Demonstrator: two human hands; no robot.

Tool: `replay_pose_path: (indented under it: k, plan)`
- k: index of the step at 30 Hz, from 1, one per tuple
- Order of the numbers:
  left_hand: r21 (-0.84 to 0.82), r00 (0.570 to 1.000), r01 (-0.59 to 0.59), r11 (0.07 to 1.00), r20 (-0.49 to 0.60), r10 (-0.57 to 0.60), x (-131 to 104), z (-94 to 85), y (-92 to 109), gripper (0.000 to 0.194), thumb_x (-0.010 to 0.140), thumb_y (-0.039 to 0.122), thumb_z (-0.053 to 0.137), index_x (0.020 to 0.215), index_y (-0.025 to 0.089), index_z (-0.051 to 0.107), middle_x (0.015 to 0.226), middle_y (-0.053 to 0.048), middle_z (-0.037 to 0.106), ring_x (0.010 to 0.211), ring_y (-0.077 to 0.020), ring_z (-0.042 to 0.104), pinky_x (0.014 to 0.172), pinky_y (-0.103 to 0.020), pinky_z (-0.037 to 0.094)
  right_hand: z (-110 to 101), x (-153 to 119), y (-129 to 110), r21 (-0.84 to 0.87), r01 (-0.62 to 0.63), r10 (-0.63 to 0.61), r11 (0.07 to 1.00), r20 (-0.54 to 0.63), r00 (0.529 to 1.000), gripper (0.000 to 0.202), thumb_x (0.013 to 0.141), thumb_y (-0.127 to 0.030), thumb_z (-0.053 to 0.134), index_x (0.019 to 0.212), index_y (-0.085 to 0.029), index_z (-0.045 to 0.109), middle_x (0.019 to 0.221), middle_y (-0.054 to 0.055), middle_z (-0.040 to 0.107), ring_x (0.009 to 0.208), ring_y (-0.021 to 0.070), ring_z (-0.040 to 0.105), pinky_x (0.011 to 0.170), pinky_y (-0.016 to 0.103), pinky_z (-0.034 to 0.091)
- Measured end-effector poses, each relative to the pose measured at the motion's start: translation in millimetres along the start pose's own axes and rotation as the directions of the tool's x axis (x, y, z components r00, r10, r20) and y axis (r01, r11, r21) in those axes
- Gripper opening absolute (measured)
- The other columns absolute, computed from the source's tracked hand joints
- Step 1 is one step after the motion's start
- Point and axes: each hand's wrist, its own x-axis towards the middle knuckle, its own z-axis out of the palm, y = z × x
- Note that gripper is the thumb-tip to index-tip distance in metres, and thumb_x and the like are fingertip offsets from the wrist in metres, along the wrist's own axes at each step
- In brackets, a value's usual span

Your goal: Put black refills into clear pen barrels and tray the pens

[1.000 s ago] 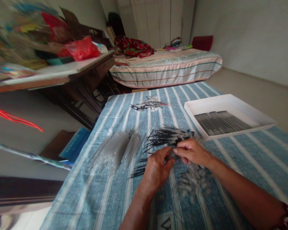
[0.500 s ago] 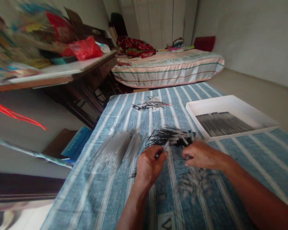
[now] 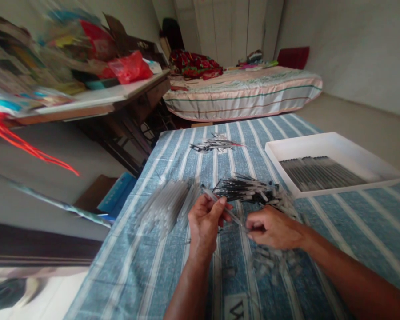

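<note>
A slim clear pen (image 3: 231, 216) with a dark tip slants between my hands. My left hand (image 3: 206, 215) is closed around its upper part, thumb on top. At the lower end, the fingers of my right hand (image 3: 270, 227) are pinched together on the pen; whether they also hold a small part is hidden. Just beyond lies a heap of black-tipped pen refills (image 3: 242, 187). Left of my left hand is a stack of clear pen barrels (image 3: 166, 206). Small translucent pieces, likely caps (image 3: 275, 264), are scattered below my right hand.
A white box (image 3: 333, 142) with a row of pens (image 3: 320, 171) stands at the right of the striped cloth (image 3: 126, 266). A small pile of loose pen parts (image 3: 216, 144) lies at the far end. A cluttered desk (image 3: 120, 91) is left, a bed (image 3: 243, 95) behind.
My left hand has turned the pen so that it slants down to the right. My right hand has come closer and now meets its lower end. The view has shifted slightly.
</note>
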Motion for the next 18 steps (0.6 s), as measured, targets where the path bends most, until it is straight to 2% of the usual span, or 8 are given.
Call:
replay_pose_path:
  k: [6,18]
  plan:
    - [0.002,1.0,-0.005,1.0,0.009,0.005,-0.7,0.8,-0.6,0.024,0.068,0.031,0.069,0.073,0.015,0.053,0.062,0.0,0.067,0.039,-0.0071,0.053,0.035,-0.016,0.034,4.2,1.5,-2.8,0.251,-0.129,0.129,0.959,0.014,0.992,0.008,0.073,-0.023,0.051,0.067,-0.018,0.05,0.051,-0.005,0.048,0.044,0.0078,0.043,0.041,0.018,0.03]
    - [-0.013,0.999,0.039,0.999,0.019,-0.039,-1.7,4.7,-3.6,0.027,0.066,0.033,0.07,0.072,0.015,0.052,0.06,0.0,0.066,0.039,-0.0085,0.054,0.034,-0.016,0.035,10.3,3.6,0.8,0.361,-0.115,0.138,0.926,-0.039,0.99,0.01,0.076,-0.025,0.053,0.069,-0.018,0.05,0.057,-0.004,0.057,0.045,0.0097,0.056,0.042,0.018,0.039]
